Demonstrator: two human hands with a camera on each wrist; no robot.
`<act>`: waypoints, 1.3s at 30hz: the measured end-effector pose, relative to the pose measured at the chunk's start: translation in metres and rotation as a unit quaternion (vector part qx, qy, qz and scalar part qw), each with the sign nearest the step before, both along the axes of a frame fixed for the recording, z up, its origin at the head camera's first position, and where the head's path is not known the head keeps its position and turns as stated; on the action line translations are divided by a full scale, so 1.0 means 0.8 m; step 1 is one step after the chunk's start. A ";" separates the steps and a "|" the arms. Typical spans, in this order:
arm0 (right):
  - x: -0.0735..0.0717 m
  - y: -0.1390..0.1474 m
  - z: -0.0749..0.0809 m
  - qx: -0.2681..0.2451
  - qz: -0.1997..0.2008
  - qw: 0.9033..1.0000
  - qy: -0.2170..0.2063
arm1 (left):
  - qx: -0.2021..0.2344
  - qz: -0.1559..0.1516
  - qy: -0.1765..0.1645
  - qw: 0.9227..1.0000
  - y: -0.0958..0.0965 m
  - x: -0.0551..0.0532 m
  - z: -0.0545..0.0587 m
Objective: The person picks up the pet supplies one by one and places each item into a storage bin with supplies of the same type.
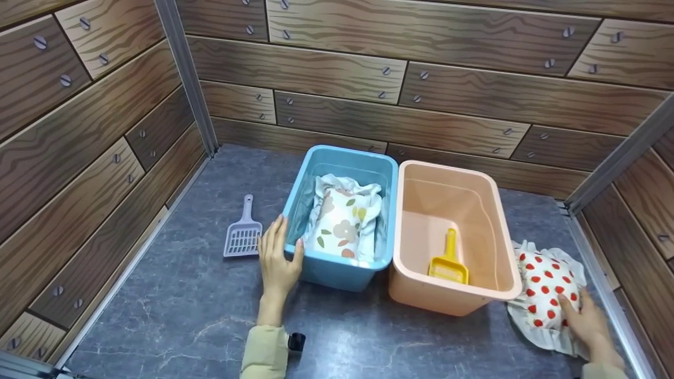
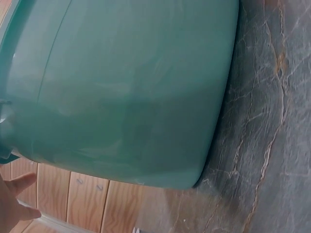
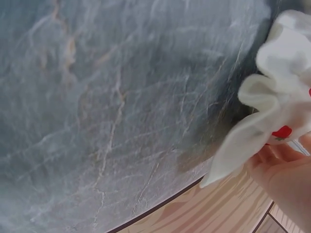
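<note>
My right hand (image 1: 591, 322) grips the right side of a small white pillow (image 1: 545, 287) with red strawberries and a ruffled edge. In the right wrist view, the fingers (image 3: 274, 156) curl beneath its frill. My left hand (image 1: 279, 263) is at the near left corner of a blue plastic bin (image 1: 329, 273), its fingers fairly straight beside the rim. Inside that bin lies a ruffled pillow with a flower print (image 1: 337, 226). Beside it stands a peach bin (image 1: 432, 302) holding a yellow litter scoop (image 1: 449, 260).
A lilac slotted scoop (image 1: 244, 237) lies on the dark marbled floor (image 1: 184, 305), left of the blue bin. Wood-patterned walls (image 1: 337, 105) with metal corner strips surround the area. The strawberry pillow is close to the right wall's metal edge (image 1: 611, 295).
</note>
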State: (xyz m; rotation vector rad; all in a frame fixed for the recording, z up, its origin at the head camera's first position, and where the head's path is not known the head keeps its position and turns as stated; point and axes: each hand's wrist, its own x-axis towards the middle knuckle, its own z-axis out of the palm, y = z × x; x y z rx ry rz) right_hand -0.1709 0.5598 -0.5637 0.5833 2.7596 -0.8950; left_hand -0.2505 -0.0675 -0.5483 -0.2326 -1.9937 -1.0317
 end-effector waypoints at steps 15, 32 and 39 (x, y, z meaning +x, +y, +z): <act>0.003 -0.010 -0.015 0.048 0.026 0.993 0.106 | 0.019 -0.002 0.000 1.000 0.004 0.002 -0.003; -0.002 -0.022 -0.014 0.039 -0.035 0.991 0.121 | 0.026 0.000 0.001 1.000 0.004 0.001 -0.004; -0.004 -0.024 -0.019 0.063 -0.038 0.983 0.169 | 0.027 0.000 0.000 1.000 0.003 0.000 -0.004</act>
